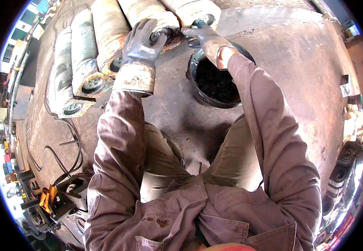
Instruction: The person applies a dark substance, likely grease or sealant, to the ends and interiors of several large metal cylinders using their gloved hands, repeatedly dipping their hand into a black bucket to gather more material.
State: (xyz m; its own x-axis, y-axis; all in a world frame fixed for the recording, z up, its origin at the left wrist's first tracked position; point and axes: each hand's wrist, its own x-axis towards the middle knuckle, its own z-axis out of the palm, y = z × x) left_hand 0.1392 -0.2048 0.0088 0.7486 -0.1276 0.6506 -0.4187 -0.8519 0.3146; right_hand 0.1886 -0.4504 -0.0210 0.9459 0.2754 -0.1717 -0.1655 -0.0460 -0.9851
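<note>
Here we are, and nearest us stands a round black tub (193,83), dark inside, our right sleeve (265,94) crossing its edge. Past it, our left hand (142,47), gloved, fingers spread and unclenched, sits at the near end of a pale cylinder (146,11). Our gloved right hand (211,42) is by the rightmost cylinder (184,8); whether it grips anything, we can't tell.
</note>
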